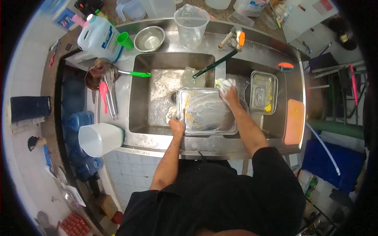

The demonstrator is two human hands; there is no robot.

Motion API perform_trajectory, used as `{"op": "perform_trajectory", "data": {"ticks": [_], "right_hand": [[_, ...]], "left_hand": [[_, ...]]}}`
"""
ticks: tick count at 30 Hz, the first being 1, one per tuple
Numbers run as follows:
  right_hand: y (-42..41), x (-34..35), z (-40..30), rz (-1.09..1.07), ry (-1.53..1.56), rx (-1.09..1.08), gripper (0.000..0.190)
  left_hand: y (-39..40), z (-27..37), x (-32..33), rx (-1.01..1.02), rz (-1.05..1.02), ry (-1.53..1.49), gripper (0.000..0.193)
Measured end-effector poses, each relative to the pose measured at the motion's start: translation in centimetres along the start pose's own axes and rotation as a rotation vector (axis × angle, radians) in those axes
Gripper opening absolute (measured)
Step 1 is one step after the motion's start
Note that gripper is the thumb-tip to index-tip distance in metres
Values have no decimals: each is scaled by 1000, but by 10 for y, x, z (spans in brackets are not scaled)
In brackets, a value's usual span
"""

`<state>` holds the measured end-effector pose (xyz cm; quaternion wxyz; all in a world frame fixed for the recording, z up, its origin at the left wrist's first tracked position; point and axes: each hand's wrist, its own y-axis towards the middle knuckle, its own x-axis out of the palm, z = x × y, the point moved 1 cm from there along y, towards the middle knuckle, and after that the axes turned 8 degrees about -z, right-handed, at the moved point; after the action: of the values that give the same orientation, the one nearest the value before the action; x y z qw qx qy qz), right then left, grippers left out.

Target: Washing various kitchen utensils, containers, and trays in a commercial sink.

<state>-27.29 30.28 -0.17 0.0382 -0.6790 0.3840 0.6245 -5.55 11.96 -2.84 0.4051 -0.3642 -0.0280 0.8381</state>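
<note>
A rectangular metal tray (211, 113) with suds and yellow residue rests over the divider and the right part of the left sink basin (161, 97). My left hand (177, 126) grips its left edge near the front corner. At the tray's far right corner, my right hand (229, 93) holds a soapy scrubbing pad (223, 84), partly hidden by foam. Behind the tray, a translucent container (192, 78) sits in the basin under a dark hose (215, 63) from the faucet (234, 38). In the right basin stands a rectangular metal pan (263, 93) with yellow scraps and a smaller lid-like metal piece.
Left of the basin lie a metal bowl (99, 73), a whisk (109, 88), a pink spoon (103, 90) and a white bin (100, 139). Along the back stand a large jug (99, 41), a steel bowl (149, 39) and a clear pitcher (191, 28). An orange board (294, 121) lies at the right rim.
</note>
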Motion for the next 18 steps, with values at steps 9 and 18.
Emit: {"op": "perform_trajectory", "data": {"ticks": [9,18], "right_hand": [[-9,82,-100,-311,211,307,36],[-56,-31,9,-153,23,391,16]], "left_hand": [[0,23,-2,30,-173,-43,56],[8,17,-3,25,-226,-78,57]]}}
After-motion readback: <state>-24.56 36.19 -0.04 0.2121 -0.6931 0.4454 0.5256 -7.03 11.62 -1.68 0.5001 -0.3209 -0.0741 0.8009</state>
